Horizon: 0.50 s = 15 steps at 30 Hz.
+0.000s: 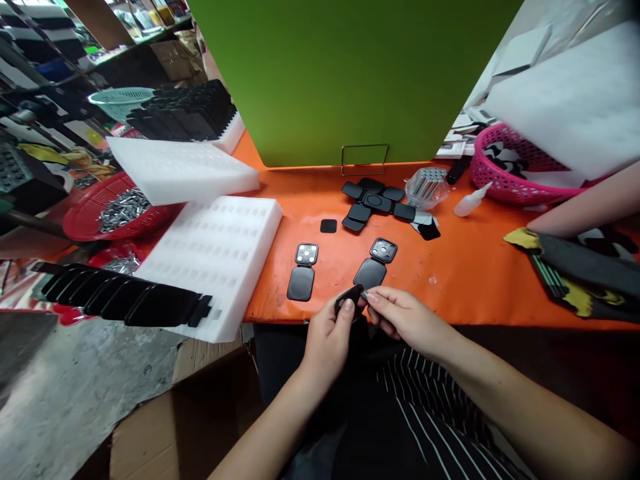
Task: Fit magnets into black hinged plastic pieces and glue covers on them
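My left hand is closed round a small black plastic part at the front edge of the orange table. My right hand pinches a tiny metal piece against the end of that part. Just beyond my hands lie two black hinged assemblies, one on the left and one on the right, each with a square metal-studded top. Farther back sits a pile of black square parts and a clear bag of metal pins.
White foam trays lie at left, with a row of black parts on them. A red basket of metal pieces stands far left. A pink basket, a small glue bottle and another person's arm are at right. A green board closes the back.
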### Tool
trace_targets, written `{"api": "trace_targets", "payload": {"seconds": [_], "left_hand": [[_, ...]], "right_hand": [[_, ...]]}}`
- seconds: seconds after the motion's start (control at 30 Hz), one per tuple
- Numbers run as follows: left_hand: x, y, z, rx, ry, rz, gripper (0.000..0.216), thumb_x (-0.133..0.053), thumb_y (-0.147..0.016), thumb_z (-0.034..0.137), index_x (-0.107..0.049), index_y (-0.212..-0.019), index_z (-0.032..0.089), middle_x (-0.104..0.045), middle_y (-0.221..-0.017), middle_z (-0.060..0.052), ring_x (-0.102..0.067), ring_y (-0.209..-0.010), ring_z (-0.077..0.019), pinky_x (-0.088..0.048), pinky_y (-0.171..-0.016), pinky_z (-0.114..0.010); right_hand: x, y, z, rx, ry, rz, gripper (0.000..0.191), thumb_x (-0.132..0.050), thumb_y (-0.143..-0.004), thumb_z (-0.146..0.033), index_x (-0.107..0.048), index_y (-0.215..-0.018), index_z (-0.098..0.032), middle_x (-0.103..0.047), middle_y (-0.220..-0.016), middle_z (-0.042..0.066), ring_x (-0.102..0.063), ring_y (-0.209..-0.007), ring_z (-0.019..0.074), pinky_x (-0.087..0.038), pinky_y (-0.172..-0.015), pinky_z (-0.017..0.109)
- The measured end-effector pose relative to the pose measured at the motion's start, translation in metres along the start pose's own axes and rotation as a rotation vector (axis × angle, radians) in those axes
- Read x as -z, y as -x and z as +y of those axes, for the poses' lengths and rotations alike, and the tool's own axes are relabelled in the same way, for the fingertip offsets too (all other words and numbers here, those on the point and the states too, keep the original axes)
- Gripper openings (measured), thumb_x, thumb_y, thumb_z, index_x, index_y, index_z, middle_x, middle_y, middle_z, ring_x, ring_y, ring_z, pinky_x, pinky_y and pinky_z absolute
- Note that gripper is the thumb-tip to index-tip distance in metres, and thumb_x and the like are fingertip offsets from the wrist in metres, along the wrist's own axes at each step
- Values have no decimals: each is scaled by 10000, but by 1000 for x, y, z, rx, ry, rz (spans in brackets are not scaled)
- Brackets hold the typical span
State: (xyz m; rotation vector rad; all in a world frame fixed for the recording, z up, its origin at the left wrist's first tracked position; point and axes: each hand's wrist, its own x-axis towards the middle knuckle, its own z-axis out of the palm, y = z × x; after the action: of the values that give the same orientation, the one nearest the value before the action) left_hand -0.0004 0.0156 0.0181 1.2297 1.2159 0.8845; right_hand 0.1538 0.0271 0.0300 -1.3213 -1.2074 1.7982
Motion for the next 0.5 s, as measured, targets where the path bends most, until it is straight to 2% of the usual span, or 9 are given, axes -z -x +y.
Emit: {"api": "trace_targets", "payload": {"seconds": [0.17,0.3,0.4,0.5], "left_hand": [[0,12,11,-283,-474,-23,352,-407,-878,233,-486,-1220,202,-575,-1175,-57,-544,-1058,-187,-431,-913,-304],[5,18,14,-450,-699,-112,403,-392,-868,186,-422,-1270,193,-544,-1218,-66,-528,-1090,-179,-424,-936,-299],[7,23,10,-488,-748,-163,446,-375,-863,153,-364,-1307,187,-494,-1274,-77,-481,-1148,-177,-403,-965,-312],[7,27,5,-505,-744,-148,478,-378,-857,136,-331,-1327,204,-468,-1298,-74,-469,-1162,-186,-403,-967,-328]], "right_hand": [[1,7,-8,25,192,4,382,-419,-862,-471,-468,-647,-159,-436,-590,-25,-378,-517,80,-285,-467,205],[4,17,-11,-119,-70,-106,356,-426,-854,-474,-458,-684,-162,-391,-597,-37,-310,-473,59,-218,-410,183],[4,19,-10,-219,-260,-145,361,-462,-826,-491,-455,-685,-159,-382,-598,-40,-241,-424,36,-124,-370,170],[-1,18,-7,-219,-323,-125,343,-515,-798,-480,-461,-691,-159,-409,-598,-37,-237,-402,28,-102,-351,164]]}}
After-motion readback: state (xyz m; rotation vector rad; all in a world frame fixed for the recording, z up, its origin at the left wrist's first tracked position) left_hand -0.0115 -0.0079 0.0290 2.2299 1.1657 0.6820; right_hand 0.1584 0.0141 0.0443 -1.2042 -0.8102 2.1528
